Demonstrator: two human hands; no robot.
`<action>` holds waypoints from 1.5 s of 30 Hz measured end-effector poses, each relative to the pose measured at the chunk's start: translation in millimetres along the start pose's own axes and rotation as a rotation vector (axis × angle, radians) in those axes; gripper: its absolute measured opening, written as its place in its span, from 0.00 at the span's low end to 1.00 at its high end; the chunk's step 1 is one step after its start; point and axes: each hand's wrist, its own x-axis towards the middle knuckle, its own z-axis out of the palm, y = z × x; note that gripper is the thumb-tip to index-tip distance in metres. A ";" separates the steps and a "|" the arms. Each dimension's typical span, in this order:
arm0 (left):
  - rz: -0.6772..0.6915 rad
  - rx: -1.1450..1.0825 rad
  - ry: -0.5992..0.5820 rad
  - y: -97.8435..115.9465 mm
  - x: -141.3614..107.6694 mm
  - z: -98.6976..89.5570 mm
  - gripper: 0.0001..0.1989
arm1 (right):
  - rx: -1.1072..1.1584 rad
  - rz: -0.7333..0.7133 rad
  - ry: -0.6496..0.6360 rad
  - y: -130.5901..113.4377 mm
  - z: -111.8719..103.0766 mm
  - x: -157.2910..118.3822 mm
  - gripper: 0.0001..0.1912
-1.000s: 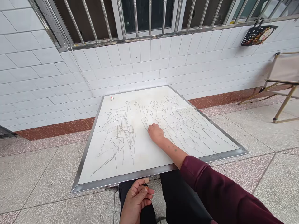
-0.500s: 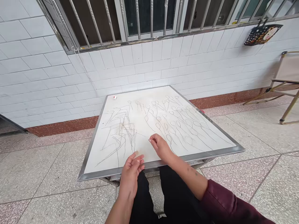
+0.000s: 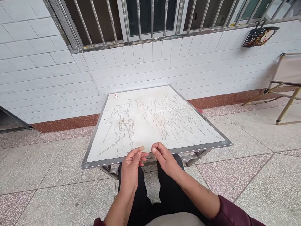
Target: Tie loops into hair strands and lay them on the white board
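Between the thumb and fingers of my left hand (image 3: 133, 160) is a small flat tan piece (image 3: 142, 148), which looks like wood or card. My right hand (image 3: 163, 155) is pinched closed just to the right of it, at the table's near edge. Whatever its fingertips hold is too thin to make out. Beyond my left hand, a tangle of loose dark thin wires (image 3: 122, 125) lies on the white tabletop (image 3: 145, 135). Many thin wires with a loop at one end (image 3: 169, 121) are spread over the right half.
The table has a grey metal rim (image 3: 94, 164). A small red and white object (image 3: 116, 96) lies at its far left corner. Behind stand a white tiled wall (image 3: 131, 67) and a barred window (image 3: 152, 18). A patterned bag (image 3: 260, 36) hangs right, above a folding chair (image 3: 287, 75).
My right hand has drawn back toward my left hand and the near edge. The tan piece now shows clearly in my left fingers. The view has shifted slightly.
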 end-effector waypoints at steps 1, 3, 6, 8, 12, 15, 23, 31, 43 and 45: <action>0.004 0.058 -0.036 2.0 -5.5 0.6 0.16 | -0.025 -0.043 0.030 -9.7 -5.6 2.2 0.12; 0.001 0.155 -0.140 4.2 -15.3 3.0 0.15 | -0.033 -0.087 -0.018 -28.1 -14.5 5.8 0.10; -0.024 0.244 -0.297 4.1 -26.1 7.7 0.13 | 0.074 -0.028 -0.178 -44.3 -20.0 5.7 0.12; -0.053 0.260 -0.359 3.6 -31.1 10.4 0.13 | 0.210 0.064 -0.296 -46.3 -19.9 2.5 0.12; -0.123 0.239 -0.407 5.8 -37.5 12.5 0.13 | 0.338 0.171 -0.294 -42.6 -18.7 -3.5 0.10; -0.165 0.241 -0.389 8.1 -39.2 11.0 0.15 | 0.271 0.168 -0.163 -40.9 -18.1 -5.4 0.07; 0.112 0.093 -0.038 4.2 -39.6 10.2 0.17 | -0.077 0.010 0.063 -33.4 -6.2 -13.6 0.03; 0.139 0.033 -0.028 1.0 -36.4 5.2 0.11 | 0.043 -0.060 -0.071 -38.2 -5.8 -15.2 0.07; 0.026 -0.087 -0.170 7.5 -36.3 4.8 0.21 | 0.046 -0.002 -0.055 -24.5 -1.9 -12.2 0.10; 0.019 -0.118 -0.185 7.4 -35.5 4.1 0.23 | 0.056 -0.009 -0.032 -23.5 -2.1 -11.6 0.08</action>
